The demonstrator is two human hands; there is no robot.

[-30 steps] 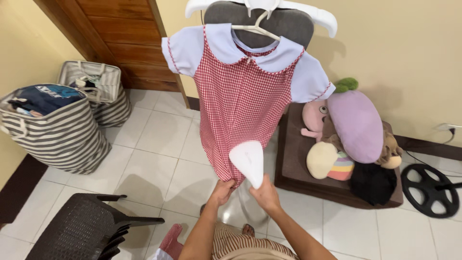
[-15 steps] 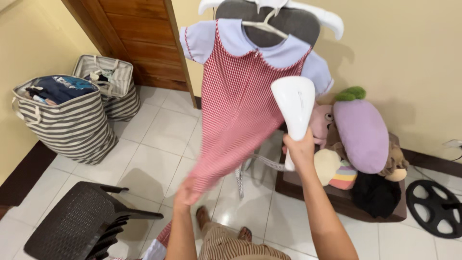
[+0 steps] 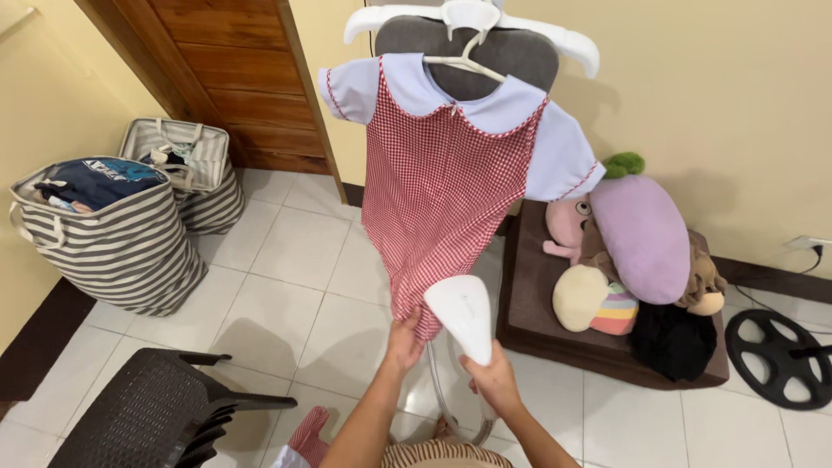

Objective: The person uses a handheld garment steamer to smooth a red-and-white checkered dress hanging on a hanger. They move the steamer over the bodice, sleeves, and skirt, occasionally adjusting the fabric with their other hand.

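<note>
Now the red checked dress (image 3: 442,186) hangs on a white hanger (image 3: 472,26) by the wall; the left hand (image 3: 404,340) pinches its hem, the right hand (image 3: 496,381) closes around the white steamer head (image 3: 461,314). Better to keep the hem taut — the open tiled floor (image 3: 295,260) lies left, the cushion with soft toys (image 3: 637,251) crowds the right.

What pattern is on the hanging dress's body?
Red-and-white gingham check on the dress, head view.
</note>
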